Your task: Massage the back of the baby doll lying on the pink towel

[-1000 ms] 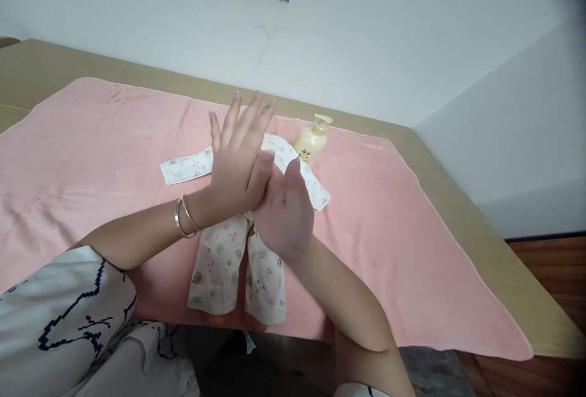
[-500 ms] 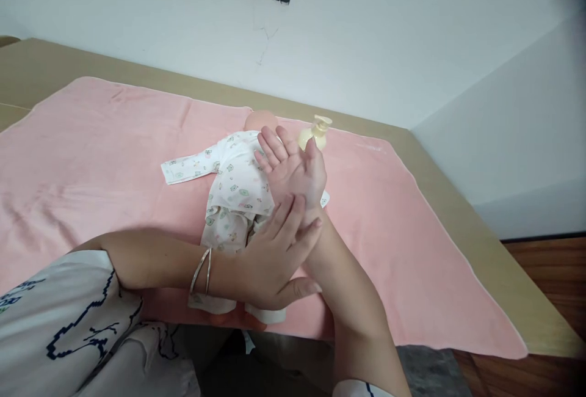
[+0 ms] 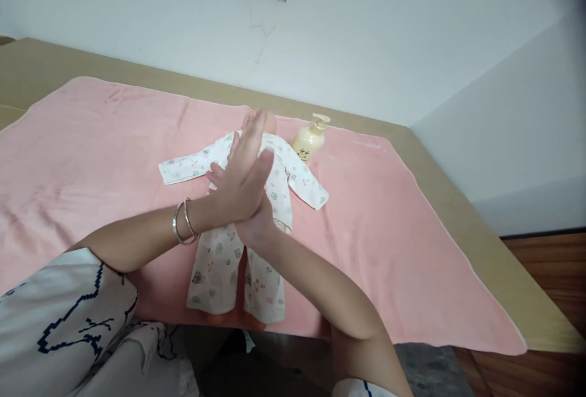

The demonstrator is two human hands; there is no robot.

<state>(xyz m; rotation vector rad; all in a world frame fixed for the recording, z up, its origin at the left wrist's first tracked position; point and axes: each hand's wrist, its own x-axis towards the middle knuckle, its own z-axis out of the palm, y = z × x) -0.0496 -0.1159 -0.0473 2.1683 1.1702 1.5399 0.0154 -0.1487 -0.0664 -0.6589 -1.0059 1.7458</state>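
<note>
Left hand (image 3: 242, 186) has slid back up over the right hand (image 3: 256, 226), palms pressed flat, fingers straight and together, holding nothing. Half a second ago it rubbed the right wrist: rubbing continues. Clothed baby doll (image 3: 242, 214) lies beneath on the pink towel (image 3: 91, 140); lotion pump bottle (image 3: 309, 140) stands beside its head.

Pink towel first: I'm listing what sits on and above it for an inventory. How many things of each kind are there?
Pink terry towel: 1
Baby doll in white printed pyjamas: 1
Cream plastic pump bottle: 1
Silver bangles on the left wrist: 2
Bare hands pressed palm to palm, left hand over right hand: 2
Total: 7
</note>
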